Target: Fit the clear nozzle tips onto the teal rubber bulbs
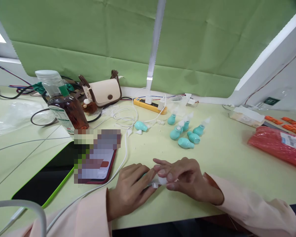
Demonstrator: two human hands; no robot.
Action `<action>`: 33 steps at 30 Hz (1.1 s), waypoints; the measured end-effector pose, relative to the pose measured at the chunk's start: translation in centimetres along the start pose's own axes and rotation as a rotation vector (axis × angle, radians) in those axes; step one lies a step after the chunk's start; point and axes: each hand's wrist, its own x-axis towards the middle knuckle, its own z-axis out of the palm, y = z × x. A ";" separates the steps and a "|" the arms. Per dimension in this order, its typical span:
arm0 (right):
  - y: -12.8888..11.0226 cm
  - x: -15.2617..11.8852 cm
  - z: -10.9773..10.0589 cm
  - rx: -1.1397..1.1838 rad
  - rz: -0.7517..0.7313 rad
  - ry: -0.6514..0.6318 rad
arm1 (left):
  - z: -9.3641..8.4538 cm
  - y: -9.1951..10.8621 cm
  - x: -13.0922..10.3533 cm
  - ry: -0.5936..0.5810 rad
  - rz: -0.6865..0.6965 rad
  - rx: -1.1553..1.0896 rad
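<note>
Near the front edge of the table, my left hand (132,187) is curled around a small teal bulb, mostly hidden, of which a sliver shows between the fingers. From that hand a white, partly translucent piece (162,180) sticks out to the right. My right hand (187,177) pinches this piece between thumb and fingertips, so the two hands meet over it. Further back, several teal squeeze bulbs (185,143) stand or lie in a group, some with clear pointed tips. A lone teal bulb (141,126) lies left of them, beside small white scraps (138,132).
Two phones lie at left, one with a green edge (51,174), one in a dark red case (111,164). Behind are a bottle of brown liquid (69,112), a cream handbag (105,93), and a yellow power strip (150,106) with white cables. A red plastic parcel (273,144) lies right.
</note>
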 end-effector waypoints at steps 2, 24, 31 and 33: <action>-0.6 0.0 -0.2 -0.194 -0.133 -0.046 | -0.1 -0.1 0.3 0.025 0.029 0.035; -2.1 0.1 -2.5 -0.741 -0.284 -0.232 | -0.2 -1.0 0.3 0.008 0.170 0.189; -2.2 0.9 -3.3 -0.639 -0.026 -0.333 | -0.2 -0.8 0.5 -0.077 0.175 0.236; -2.1 1.1 -3.3 -0.644 0.007 -0.332 | -0.2 -0.8 0.5 -0.093 0.165 0.244</action>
